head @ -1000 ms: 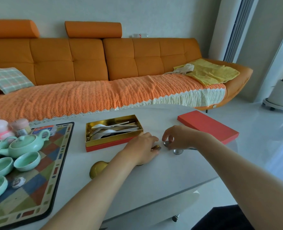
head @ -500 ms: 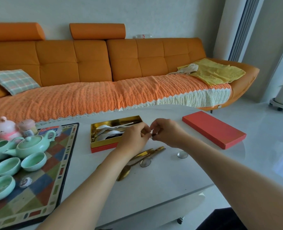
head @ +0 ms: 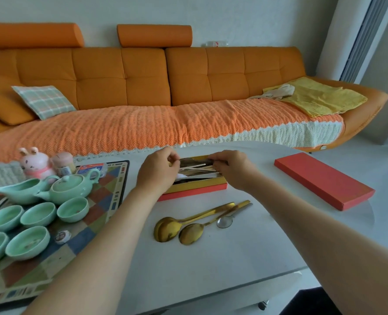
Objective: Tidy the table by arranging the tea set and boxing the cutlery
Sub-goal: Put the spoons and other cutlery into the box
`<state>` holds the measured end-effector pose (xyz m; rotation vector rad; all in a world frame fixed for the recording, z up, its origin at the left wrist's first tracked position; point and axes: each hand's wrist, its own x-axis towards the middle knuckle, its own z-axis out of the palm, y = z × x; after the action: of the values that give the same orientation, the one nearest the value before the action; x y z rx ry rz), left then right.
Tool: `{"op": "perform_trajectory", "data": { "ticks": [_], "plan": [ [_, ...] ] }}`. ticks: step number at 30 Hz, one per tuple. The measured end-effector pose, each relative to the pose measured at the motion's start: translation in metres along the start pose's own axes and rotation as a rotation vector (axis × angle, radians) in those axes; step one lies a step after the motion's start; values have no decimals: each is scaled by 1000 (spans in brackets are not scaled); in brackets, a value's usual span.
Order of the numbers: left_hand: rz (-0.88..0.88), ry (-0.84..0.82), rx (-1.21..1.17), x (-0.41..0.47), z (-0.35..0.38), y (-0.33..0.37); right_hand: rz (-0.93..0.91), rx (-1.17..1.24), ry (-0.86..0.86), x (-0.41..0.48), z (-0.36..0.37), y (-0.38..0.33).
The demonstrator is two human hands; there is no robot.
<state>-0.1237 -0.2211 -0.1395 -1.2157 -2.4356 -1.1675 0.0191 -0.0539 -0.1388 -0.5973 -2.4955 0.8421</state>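
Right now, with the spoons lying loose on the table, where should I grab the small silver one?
Pinch the silver spoon by its handle tip, coming from the right. A gold spoon lies close along its left, while the table on its right is bare, probably leaving room to pinch.

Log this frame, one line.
phase: boxing cutlery | left hand: fingers curled over cutlery box, hold unclear | right hand: likewise | gold spoons: loose on table | red lid: off
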Motion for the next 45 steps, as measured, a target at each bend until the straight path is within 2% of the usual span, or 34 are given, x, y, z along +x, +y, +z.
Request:
{"op": "perform_trajectory", "data": {
  "ticks": [4, 11, 14, 17, 22, 28, 32, 45],
  "plan": [
    [21, -53, 25, -2, -3, -19, -18, -133, 71, 13, 17, -12],
    [122, -246, 217, -10, -2, -35, 80, -569, -1, 31, 36, -27],
    [137, -320, 262, -9, 2, -32, 142, -544, -15, 34, 39, -30],
    [123, -361, 306, -8, 4, -29, 105, -457, -10, 34, 40, -27],
    [84, -358, 313, -8, 6, -21, 42, -398, -161, 22, 37, -25],
    [169, -305, 258, -11, 15, 9, -20, -254, -60, 7, 9, -22],
    [223, -288, 196, -16, 26, 39, 11, -206, -76, -9, -16, -12],
    [330, -529, 122, -57, 73, 105, 190, -344, -553, -77, -101, 47]
  ]
}}
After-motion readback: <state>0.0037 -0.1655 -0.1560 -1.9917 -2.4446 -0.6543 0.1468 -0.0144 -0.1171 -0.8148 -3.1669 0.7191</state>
